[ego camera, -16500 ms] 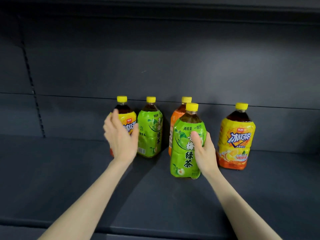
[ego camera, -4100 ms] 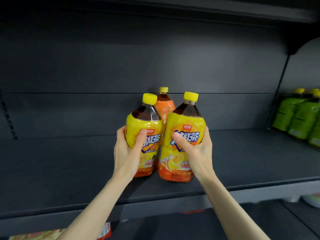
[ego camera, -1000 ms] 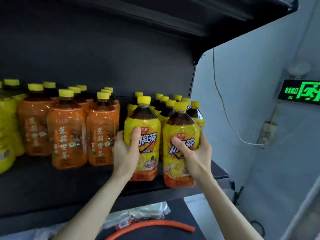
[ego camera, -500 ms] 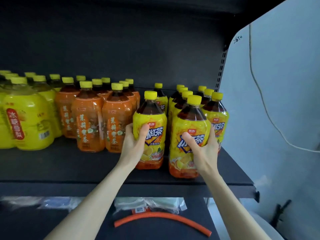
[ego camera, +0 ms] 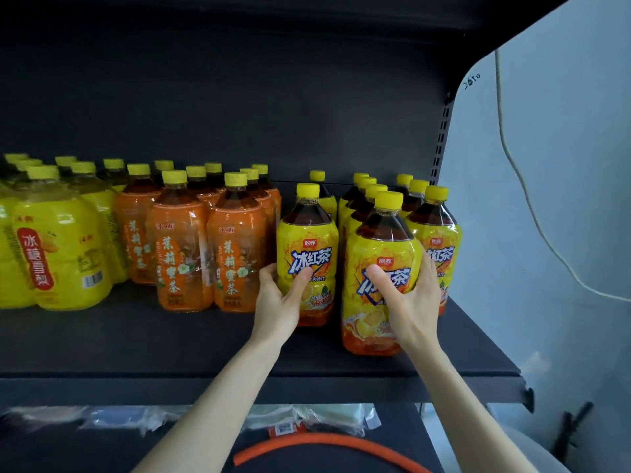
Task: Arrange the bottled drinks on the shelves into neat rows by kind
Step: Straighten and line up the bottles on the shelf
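My left hand [ego camera: 280,302] grips the left bottle [ego camera: 309,240]: the fingers curl around its left side and the thumb lies across the label. My right hand [ego camera: 409,302] grips the right bottle [ego camera: 382,254] in the same way, with the thumb on the front and the fingers around the right side. Both bottles are of clear plastic, round and wide, with a narrow neck and a ribbed yellow cap. Dark tea shows at the shoulder, and a glossy yellow label turns orange at the bottom. They are upright, bottoms at the matte dark shelf [ego camera: 170,343]; I cannot tell if they rest on it. The left bottle is deeper in than the right one. Behind my right hand stand rows of the same tea [ego camera: 433,233]. Just left of my left hand are orange bottles [ego camera: 181,254], smooth and shiny.
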`<state>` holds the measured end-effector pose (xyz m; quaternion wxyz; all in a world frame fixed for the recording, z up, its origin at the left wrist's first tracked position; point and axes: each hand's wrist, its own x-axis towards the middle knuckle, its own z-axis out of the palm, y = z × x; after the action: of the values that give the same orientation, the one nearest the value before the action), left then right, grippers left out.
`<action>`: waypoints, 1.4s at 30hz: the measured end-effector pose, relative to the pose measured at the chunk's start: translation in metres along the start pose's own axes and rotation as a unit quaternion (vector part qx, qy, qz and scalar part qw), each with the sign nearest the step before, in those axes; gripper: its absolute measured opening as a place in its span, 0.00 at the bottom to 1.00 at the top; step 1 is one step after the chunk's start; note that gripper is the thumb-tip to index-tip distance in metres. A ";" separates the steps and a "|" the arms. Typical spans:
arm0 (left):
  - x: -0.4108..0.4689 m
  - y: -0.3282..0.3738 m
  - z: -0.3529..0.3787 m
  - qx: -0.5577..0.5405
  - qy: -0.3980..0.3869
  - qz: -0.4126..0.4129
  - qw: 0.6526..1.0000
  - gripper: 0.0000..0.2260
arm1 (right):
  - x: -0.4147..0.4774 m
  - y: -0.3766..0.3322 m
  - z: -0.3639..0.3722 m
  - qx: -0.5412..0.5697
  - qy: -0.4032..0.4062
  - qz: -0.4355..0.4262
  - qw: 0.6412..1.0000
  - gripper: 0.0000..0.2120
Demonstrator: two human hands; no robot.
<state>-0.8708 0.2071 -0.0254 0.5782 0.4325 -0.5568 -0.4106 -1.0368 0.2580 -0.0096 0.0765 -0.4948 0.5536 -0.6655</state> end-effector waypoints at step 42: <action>0.085 -0.017 0.037 0.035 -0.034 -0.073 0.996 0.30 | -0.001 0.005 0.005 0.003 0.018 -0.012 1.000 0.41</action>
<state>-0.9036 0.1196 -0.0167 0.5121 0.4779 -0.5570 -0.4463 -1.0349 0.2534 -0.0148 0.0602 -0.4894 0.5469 -0.6766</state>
